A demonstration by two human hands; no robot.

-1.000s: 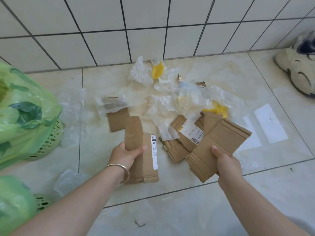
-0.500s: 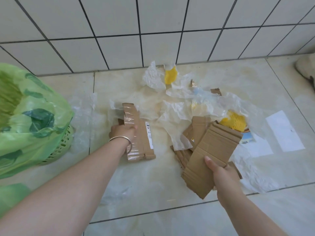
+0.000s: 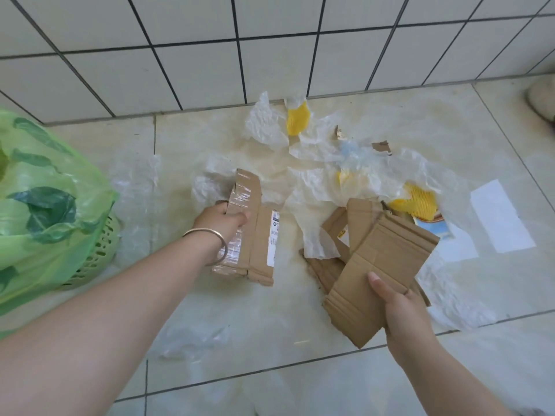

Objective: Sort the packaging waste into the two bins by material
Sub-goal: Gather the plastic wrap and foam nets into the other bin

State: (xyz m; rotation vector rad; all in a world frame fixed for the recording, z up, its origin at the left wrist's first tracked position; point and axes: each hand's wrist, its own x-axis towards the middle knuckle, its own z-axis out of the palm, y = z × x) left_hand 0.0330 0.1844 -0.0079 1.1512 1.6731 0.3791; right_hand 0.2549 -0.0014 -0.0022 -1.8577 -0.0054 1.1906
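Note:
My left hand, with a bangle on the wrist, grips a taped, folded cardboard piece with a white label, held over the floor tiles. My right hand grips a creased cardboard sheet by its near end; more cardboard scraps lie under it. Crumpled clear and white plastic film and yellow foam netting are spread on the floor behind both hands. A green bin lined with a green leaf-print bag stands at the left.
A tiled wall rises just behind the pile. Loose clear film lies near the bin, and another piece lies close to me. White paper sheets lie at the right. A shoe sits at the far right edge.
My left hand has carried the taped cardboard piece away from me, up and left over the smaller brown scrap. My right hand has kept hold of its sheet, lowering it onto the scraps.

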